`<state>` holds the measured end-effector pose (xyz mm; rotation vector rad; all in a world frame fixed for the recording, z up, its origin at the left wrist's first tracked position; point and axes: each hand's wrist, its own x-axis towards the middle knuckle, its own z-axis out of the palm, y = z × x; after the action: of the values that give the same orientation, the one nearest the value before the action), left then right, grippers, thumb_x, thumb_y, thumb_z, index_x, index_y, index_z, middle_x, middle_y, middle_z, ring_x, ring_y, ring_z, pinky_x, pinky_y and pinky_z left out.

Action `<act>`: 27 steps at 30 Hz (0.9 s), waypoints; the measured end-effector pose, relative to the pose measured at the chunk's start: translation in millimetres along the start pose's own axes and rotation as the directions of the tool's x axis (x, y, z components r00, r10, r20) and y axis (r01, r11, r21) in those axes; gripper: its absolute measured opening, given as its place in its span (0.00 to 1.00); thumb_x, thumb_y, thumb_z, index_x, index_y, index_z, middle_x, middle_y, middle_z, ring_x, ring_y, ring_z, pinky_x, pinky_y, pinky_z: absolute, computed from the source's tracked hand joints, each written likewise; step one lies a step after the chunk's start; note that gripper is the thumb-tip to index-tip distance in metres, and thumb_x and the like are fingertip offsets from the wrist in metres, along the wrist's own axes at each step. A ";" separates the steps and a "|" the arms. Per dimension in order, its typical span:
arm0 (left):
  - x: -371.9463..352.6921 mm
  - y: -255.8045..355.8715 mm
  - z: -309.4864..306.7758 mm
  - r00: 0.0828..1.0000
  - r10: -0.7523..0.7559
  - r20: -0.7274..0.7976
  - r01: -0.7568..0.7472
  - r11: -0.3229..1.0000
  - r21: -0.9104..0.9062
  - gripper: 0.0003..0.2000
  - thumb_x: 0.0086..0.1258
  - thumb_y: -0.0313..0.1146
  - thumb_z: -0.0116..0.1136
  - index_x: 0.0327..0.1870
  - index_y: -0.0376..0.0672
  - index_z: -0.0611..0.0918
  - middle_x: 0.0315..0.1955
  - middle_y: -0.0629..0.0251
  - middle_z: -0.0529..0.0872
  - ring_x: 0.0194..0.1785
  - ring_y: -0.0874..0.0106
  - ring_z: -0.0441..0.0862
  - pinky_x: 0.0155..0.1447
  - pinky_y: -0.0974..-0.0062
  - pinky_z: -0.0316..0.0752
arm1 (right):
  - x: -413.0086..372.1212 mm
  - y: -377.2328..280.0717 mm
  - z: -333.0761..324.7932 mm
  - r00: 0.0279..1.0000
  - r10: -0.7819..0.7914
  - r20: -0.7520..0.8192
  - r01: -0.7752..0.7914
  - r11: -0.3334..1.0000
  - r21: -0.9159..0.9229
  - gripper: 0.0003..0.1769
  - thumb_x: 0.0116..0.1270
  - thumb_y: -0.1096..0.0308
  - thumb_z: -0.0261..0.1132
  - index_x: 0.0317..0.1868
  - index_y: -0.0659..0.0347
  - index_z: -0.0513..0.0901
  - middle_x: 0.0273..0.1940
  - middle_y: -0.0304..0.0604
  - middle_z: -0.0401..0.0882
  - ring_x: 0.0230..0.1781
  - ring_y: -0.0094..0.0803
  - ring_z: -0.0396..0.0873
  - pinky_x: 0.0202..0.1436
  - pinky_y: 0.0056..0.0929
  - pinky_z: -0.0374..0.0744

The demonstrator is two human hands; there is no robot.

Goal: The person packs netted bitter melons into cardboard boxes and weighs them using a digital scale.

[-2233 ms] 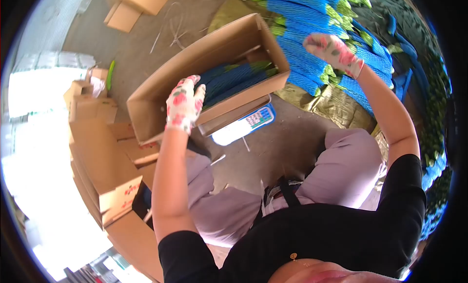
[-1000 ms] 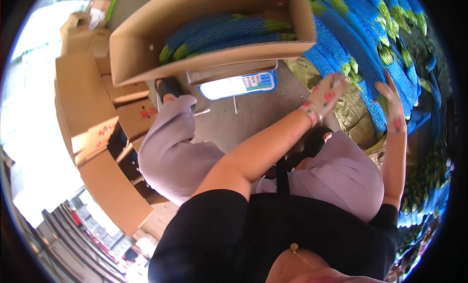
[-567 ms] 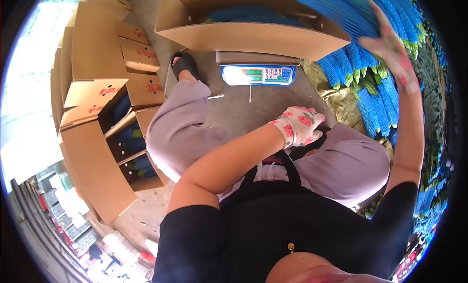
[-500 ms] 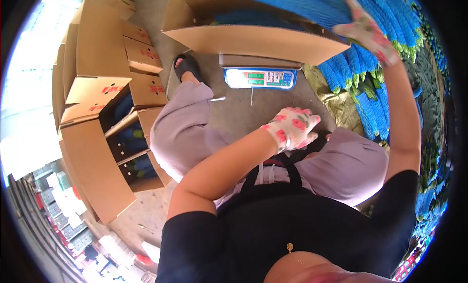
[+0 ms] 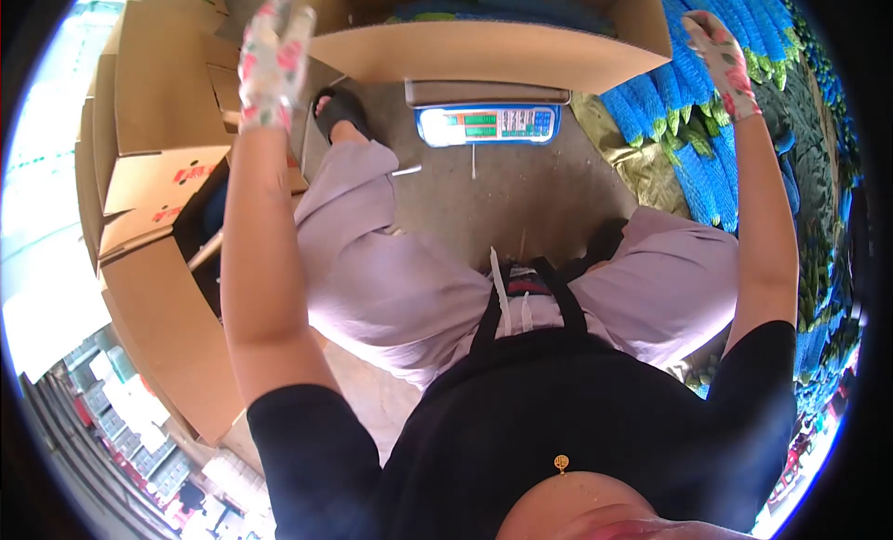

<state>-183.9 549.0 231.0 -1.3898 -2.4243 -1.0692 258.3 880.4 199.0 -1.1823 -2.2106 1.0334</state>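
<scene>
My left hand (image 5: 273, 66), in a white glove with a pink flower print, is raised beside the left end of an open cardboard box (image 5: 493, 56). Its fingers are stretched out and hold nothing I can see. In a matching glove, my right hand (image 5: 721, 64) is just past the box's right end, over long green vegetables in blue net sleeves (image 5: 684, 107). The right fingers are extended, with nothing visible in them. More blue-netted vegetables (image 5: 521, 8) lie inside the box. The box rests on the metal platform of a digital scale (image 5: 488, 125).
Stacked open cartons (image 5: 167, 84) stand at my left, flaps sticking out. Rows of netted vegetables (image 5: 712, 182) pile up along my right, beside an olive-coloured sheet (image 5: 642, 168). My sandalled foot (image 5: 340, 114) is on the concrete floor (image 5: 446, 196) left of the scale.
My right hand has let go of a blue-netted vegetable it carried over the box. My left hand has risen from above my lap to the box's left end. The view has shifted slightly.
</scene>
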 end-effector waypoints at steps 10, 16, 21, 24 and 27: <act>67.2 -33.5 27.7 0.910 -0.393 0.130 0.402 0.914 -0.059 0.31 0.67 0.46 0.60 0.63 0.32 0.70 0.59 0.50 0.76 0.59 0.63 0.77 0.61 0.74 0.71 | 11.9 6.4 19.3 0.957 0.286 0.056 -0.288 0.957 0.041 0.33 0.62 0.37 0.61 0.51 0.59 0.77 0.28 0.30 0.69 0.26 0.17 0.65 0.30 0.19 0.64; 118.5 -72.2 51.5 0.792 -0.446 0.418 0.270 0.869 0.415 0.36 0.63 0.59 0.56 0.66 0.43 0.70 0.63 0.56 0.74 0.62 0.59 0.74 0.64 0.65 0.67 | 11.3 -15.3 34.0 0.947 0.321 0.016 -0.319 0.945 -0.069 0.29 0.63 0.38 0.61 0.46 0.57 0.78 0.24 0.29 0.66 0.23 0.16 0.64 0.28 0.18 0.63; 121.0 -84.2 55.8 0.761 -0.396 0.514 -0.096 0.715 0.692 0.23 0.62 0.52 0.47 0.42 0.38 0.81 0.43 0.41 0.81 0.46 0.48 0.79 0.51 0.61 0.72 | 28.4 33.1 35.2 0.947 0.286 0.143 -0.261 0.950 -0.171 0.18 0.64 0.49 0.63 0.33 0.56 0.74 0.21 0.28 0.63 0.21 0.17 0.63 0.25 0.21 0.64; 109.6 -63.1 35.1 0.772 -0.342 0.536 -0.148 0.723 0.675 0.24 0.61 0.51 0.46 0.44 0.38 0.80 0.44 0.44 0.81 0.49 0.48 0.78 0.53 0.59 0.71 | 30.7 39.6 31.3 0.975 0.134 0.178 -0.140 0.990 0.024 0.13 0.65 0.63 0.62 0.44 0.62 0.80 0.30 0.29 0.75 0.29 0.18 0.70 0.33 0.22 0.69; 99.4 -29.9 -29.9 0.759 -0.422 0.496 -0.058 0.715 0.697 0.24 0.64 0.50 0.45 0.49 0.42 0.81 0.50 0.50 0.81 0.54 0.54 0.78 0.57 0.62 0.72 | 47.7 38.9 4.4 0.976 0.144 0.161 -0.137 0.989 -0.050 0.21 0.65 0.63 0.62 0.54 0.66 0.78 0.42 0.35 0.80 0.40 0.21 0.74 0.46 0.23 0.73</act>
<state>-269.7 589.3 282.6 -1.3393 -2.9699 0.4286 249.6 932.5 167.2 -1.3298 -2.3081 1.1891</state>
